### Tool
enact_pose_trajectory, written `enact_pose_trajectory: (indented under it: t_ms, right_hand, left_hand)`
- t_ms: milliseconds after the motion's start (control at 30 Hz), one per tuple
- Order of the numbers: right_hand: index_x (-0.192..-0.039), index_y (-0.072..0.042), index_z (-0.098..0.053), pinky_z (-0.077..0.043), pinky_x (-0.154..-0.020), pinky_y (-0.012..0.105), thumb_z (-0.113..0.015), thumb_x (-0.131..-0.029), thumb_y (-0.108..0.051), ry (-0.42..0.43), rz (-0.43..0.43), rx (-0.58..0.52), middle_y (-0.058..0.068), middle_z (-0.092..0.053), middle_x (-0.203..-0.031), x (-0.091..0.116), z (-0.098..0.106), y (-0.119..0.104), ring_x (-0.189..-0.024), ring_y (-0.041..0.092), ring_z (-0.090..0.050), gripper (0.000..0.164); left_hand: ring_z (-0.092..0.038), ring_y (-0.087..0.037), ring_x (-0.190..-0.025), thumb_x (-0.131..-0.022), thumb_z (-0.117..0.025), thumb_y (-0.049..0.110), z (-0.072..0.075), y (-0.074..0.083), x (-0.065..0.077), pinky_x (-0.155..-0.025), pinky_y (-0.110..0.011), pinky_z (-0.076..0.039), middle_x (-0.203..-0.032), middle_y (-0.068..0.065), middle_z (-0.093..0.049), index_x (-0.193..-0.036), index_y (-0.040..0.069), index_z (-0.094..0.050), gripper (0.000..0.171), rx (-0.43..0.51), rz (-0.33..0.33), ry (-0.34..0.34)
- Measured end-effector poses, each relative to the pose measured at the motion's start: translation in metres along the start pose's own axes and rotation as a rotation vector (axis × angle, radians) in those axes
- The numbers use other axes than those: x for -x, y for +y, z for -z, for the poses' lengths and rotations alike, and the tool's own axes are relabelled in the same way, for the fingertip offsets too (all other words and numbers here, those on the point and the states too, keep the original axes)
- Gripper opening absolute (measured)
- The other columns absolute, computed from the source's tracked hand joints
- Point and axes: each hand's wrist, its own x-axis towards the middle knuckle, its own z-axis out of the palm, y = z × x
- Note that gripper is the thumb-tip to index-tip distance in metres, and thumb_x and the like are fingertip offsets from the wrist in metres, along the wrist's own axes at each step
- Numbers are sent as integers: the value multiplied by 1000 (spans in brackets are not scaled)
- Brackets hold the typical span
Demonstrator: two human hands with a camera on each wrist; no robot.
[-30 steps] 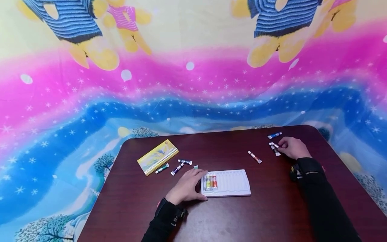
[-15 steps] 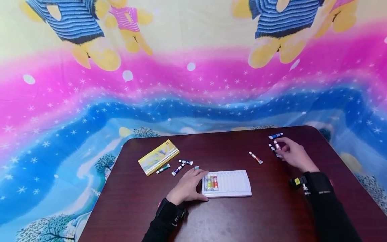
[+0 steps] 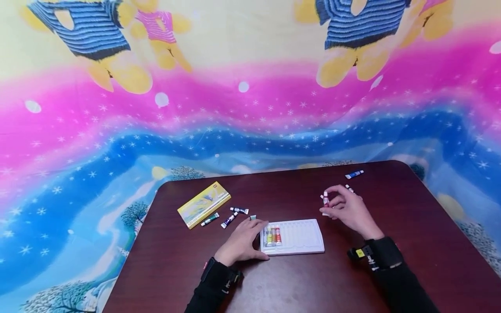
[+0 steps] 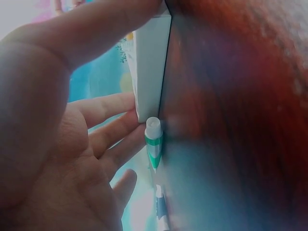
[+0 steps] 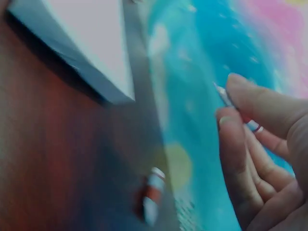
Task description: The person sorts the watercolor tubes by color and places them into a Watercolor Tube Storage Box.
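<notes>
My left hand [image 3: 242,241] holds the left end of a white plastic paint tray [image 3: 303,237]; the thumb sits at the near corner and the index finger at the far one. Several paint tubes [image 3: 273,235], yellow to red, lie side by side in the tray's left slots. To the right, above the table, my right hand [image 3: 352,213] pinches a dark red paint tube [image 3: 326,199] between thumb and fingers, white cap upward. Below that hand, a red-brown tube [image 5: 153,195] lies on the table, mostly hidden in the head view. A green-banded tube [image 4: 154,144] lies beside the left fingers.
A yellow box [image 3: 204,204] lies at the back left, near a green tube [image 3: 210,219], a purple tube [image 3: 229,220] and a dark tube [image 3: 239,210]. At the back right are a blue tube [image 3: 354,174] and a partly covered black tube [image 3: 349,188]. A printed cloth hangs behind.
My right hand has picked up the dark red tube from beside the black one and carried it left, toward the tray. The left hand has stayed at the tray.
</notes>
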Motion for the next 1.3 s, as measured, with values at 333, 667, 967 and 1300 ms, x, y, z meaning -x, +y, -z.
enact_pose_trajectory:
  t_ms: [333,667,967,1300]
  right_hand:
    - [-118,-7,-61,-58,-59,30,-81,-89,-9,-199,6,-20,4,-76,-78,7,-74,-21,-64,18,-71,35]
    - [-119,-8,-62,-55,-60,25,-84,-87,-14,-297,-10,-26,-1,-73,-80,7,-121,-19,-64,11,-69,39]
    - [-129,-2,-69,-57,-61,24,-83,-88,-11,-274,42,4,1,-71,-83,8,-121,-20,-65,8,-67,44]
    - [-128,2,-71,-55,-59,22,-75,-92,-2,-218,82,78,0,-72,-81,11,-120,-22,-63,5,-65,37]
  left_hand:
    - [-34,-35,-153,-77,-86,58,0,0,-1,-125,-54,-27,-156,-4,-50,-159,19,-43,100,16,10,0]
    - [-36,-33,-152,-78,-87,58,-4,0,-1,-126,-52,-26,-155,-4,-51,-159,18,-43,100,16,-10,-2]
    - [-33,-34,-154,-79,-85,58,2,3,0,-126,-53,-26,-157,-4,-49,-159,19,-42,99,12,10,-13]
    - [-34,-33,-153,-79,-85,59,1,3,-2,-126,-52,-26,-157,-4,-49,-160,19,-42,100,-10,3,-12]
